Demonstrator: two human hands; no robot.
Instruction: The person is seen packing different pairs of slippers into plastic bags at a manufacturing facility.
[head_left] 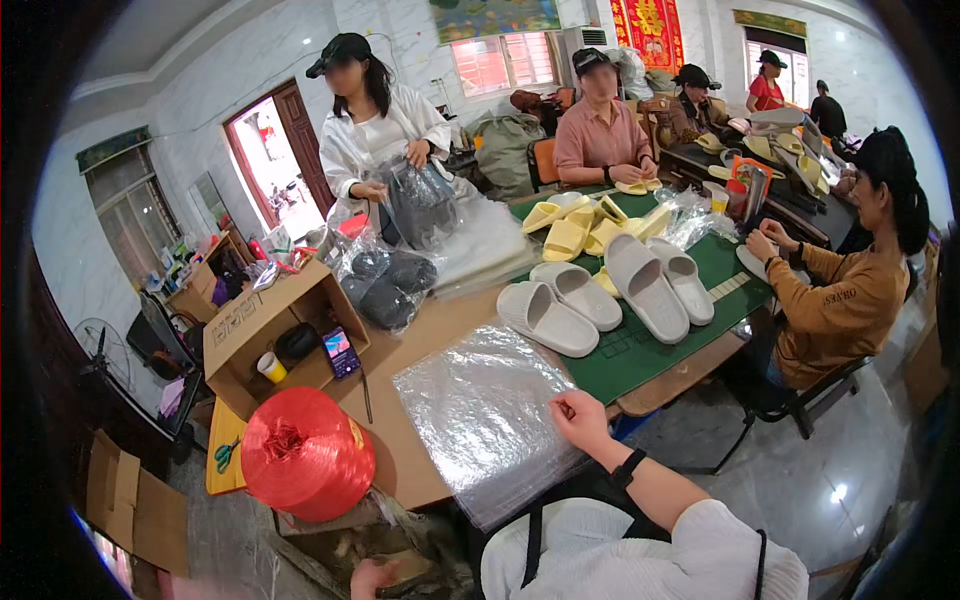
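My right hand [581, 422], with a dark band on its wrist, is at the right edge of a stack of clear plastic bags [478, 395]. Its fingers are curled together; whether they hold anything is hidden. Low in the picture, my left hand [374, 577] shows only in part, beside an olive sack [410, 535] below the table edge; its fingers cannot be made out. Beyond the bags lie pale grey slide sandals [548, 318] on a green cutting mat [625, 375]. A large red roll of plastic twine [307, 455] stands left of the bags.
A cardboard box [240, 345] on its side holds a yellow-and-white cup [271, 367]; a phone [341, 353] leans at its opening. Yellow slides [568, 238] are heaped farther back. Dark slides in a clear bag [385, 290] lie near a standing co-worker [385, 140]. Other people sit around the tables.
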